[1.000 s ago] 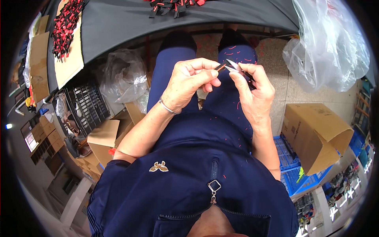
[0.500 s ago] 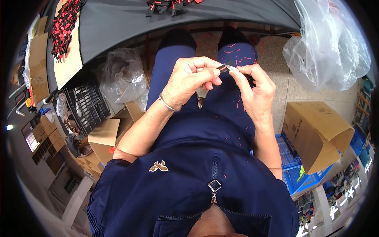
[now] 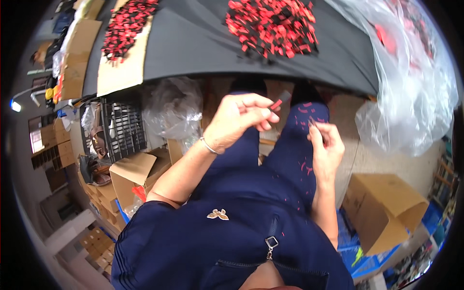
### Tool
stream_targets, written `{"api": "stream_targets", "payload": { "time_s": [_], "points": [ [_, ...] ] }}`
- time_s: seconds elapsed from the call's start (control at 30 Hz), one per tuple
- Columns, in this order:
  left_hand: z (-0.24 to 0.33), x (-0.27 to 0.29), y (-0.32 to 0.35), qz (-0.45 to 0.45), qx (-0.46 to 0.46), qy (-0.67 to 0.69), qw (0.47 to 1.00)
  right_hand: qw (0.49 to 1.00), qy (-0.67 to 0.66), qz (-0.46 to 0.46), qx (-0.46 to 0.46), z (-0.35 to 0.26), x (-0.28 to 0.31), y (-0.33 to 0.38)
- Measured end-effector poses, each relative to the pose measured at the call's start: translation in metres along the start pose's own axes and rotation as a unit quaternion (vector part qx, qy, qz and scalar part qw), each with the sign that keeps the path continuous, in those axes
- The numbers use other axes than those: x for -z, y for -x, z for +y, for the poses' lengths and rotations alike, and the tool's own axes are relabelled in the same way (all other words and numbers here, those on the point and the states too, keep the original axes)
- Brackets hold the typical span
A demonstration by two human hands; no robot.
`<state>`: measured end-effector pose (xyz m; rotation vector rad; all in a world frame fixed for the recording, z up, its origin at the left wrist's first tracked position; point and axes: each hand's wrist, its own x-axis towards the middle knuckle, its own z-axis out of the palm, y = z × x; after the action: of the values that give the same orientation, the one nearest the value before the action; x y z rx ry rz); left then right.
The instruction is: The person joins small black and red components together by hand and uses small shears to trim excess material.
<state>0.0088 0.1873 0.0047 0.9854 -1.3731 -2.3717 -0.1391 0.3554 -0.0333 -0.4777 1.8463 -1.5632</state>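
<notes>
Over my lap, my left hand (image 3: 241, 118) is closed, pinching a small black-and-red fabric tab (image 3: 276, 105) between thumb and fingertips. A grey end of the tab sticks out past the fingers. My right hand (image 3: 327, 147) is apart from it, lower and to the right, closed around a small pointed tool (image 3: 311, 122); only its tip shows and the rest is hidden in the fingers. Bits of red thread (image 3: 305, 167) lie scattered on my dark blue trousers below the hands.
Ahead, a black-covered table (image 3: 188, 43) carries a pile of red-and-black tabs (image 3: 270, 26) and, on a cardboard sheet (image 3: 121, 79), another pile (image 3: 128, 29). Clear plastic bags hang at right (image 3: 403, 116) and left (image 3: 171, 104). Open cardboard boxes stand right (image 3: 382, 208) and left (image 3: 130, 171).
My hands have moved apart; the right one has drawn down and away from the tab. The view has tilted up, showing more of the table and its piles.
</notes>
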Motion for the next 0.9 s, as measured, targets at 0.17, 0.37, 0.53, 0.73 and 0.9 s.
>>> {"api": "stream_targets", "payload": {
  "time_s": [0.17, 0.37, 0.53, 0.73, 0.9],
  "points": [
    [0.083, 0.077, -0.012, 0.186, -0.225, -0.114, 0.950, 1.000, -0.004, -0.007, -0.001, -0.001, -0.003, 0.001],
    [0.152, 0.231, -0.052, 0.494, -0.380, -0.353, 0.698, 1.000, -0.020, -0.006, 0.020, -0.008, -0.012, -0.008],
    [0.106, 0.116, -0.083, 0.303, -0.377, -0.386, 0.785, 1.000, -0.017, -0.007, -0.003, -0.003, -0.016, -0.012],
    [0.083, 0.087, -0.116, 0.293, -0.334, -0.528, 0.724, 1.000, -0.013, -0.014, 0.001, -0.008, -0.020, -0.017],
    [0.092, 0.071, -0.102, 0.321, -0.268, -0.411, 0.810, 1.000, -0.018, -0.002, 0.013, -0.006, -0.018, -0.020]
  ]
}}
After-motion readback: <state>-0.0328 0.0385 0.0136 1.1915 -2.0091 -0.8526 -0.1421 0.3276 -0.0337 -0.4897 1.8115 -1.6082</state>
